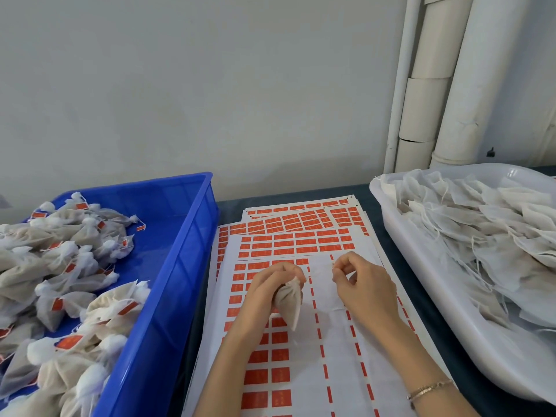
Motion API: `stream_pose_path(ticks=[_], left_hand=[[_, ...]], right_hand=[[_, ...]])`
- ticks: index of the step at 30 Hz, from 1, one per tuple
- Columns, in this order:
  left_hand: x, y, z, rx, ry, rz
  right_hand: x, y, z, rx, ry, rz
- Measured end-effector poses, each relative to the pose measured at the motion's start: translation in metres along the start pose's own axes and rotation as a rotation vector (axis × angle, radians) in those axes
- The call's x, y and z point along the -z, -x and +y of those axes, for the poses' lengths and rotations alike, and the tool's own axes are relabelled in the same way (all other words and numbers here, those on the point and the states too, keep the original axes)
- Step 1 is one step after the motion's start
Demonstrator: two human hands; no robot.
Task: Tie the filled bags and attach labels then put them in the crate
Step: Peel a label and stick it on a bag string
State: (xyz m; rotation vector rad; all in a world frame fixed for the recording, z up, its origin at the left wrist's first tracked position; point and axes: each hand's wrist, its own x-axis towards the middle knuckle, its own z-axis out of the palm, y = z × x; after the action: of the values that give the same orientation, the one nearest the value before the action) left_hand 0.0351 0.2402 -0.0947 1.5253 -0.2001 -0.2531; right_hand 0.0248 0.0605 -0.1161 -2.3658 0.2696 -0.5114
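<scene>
Your right wrist, nearest to the camera, carries a thin bracelet (430, 388). Under both your forearms lie overlapping sheets (279, 356) of small red labels (281, 374), spread on a dark table (445, 341). On the nearest sheet the right part is mostly bare, with only narrow red strips there.

At your left stands a blue crate (192, 236), just beside the sheets. It holds a heap of tied bags (69, 266), many of them with a red label on them. At your right stands a white tray (421, 266), full of flat untied bags (481, 230) with loose strings. Behind the tray, white pipes (436, 85) go up along the wall.

Your left hand (267, 287) grips one filled bag (288, 299) at its gathered neck, with the fingers curled round it. The bag is over the middle of the sheets, between crate and tray, and its lower tip points toward you. Your right hand (364, 284) is near, apart from the bag. Its fingers are curled, and thumb and forefinger pinch something thin, probably the string (332, 264) of the bag, but the view is too blurred to be sure.

Pale marks are printed on the labels, too small to read.
</scene>
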Motion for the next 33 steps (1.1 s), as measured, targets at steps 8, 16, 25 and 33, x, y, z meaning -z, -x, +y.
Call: stream_pose_path(ticks=[8,16,25,33], left_hand=[[-0.002,0.004,0.006,-0.052,0.009,0.050],[0.004,0.001,0.001,-0.013,-0.131,0.159],[-0.006,-0.005,0.015,-0.148,-0.091,0.423],[-0.013,-0.020,0.028,-0.222,-0.207,0.498]], right_hand=[[-0.001,-0.001,-0.001,0.000,-0.194,0.025],[-0.013,-0.015,-0.004,0.024,-0.137,-0.099],[-0.027,-0.029,-0.011,0.116,0.213,-0.471],[-0.009,-0.009,-0.002,0.163,0.062,-0.475]])
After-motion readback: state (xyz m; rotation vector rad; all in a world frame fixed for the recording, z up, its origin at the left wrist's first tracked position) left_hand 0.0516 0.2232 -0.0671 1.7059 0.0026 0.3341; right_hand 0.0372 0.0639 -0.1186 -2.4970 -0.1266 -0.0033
